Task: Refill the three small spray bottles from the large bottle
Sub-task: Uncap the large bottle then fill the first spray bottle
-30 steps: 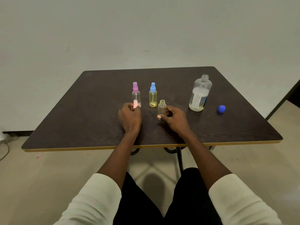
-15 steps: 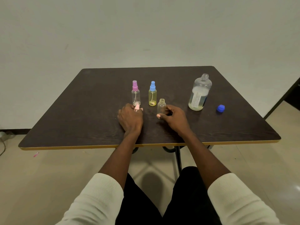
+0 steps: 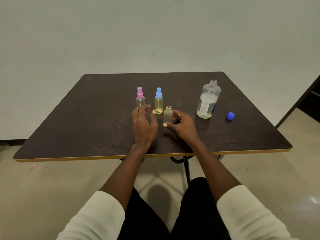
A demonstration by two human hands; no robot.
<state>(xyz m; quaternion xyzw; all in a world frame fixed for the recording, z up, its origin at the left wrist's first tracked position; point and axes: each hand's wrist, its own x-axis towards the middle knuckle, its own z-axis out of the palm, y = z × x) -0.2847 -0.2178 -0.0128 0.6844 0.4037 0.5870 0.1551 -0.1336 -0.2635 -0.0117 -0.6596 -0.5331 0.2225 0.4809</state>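
1. Dark brown wooden table point(image 3: 103, 118) carries everything
2. Large clear uncapped plastic bottle point(image 3: 208, 99) stands upright at right, partly full
3. Right hand point(image 3: 181, 126) grips the small clear open-necked bottle point(image 3: 168, 114) near the table's centre
4. Left hand point(image 3: 143, 125) hovers with fingers loosely spread, holding nothing
5. Round blue cap point(image 3: 230, 116) lies far right

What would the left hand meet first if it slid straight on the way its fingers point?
Probably the pink-capped spray bottle, which stands just past the left hand and its fingertips. Depth is unclear from this single view.
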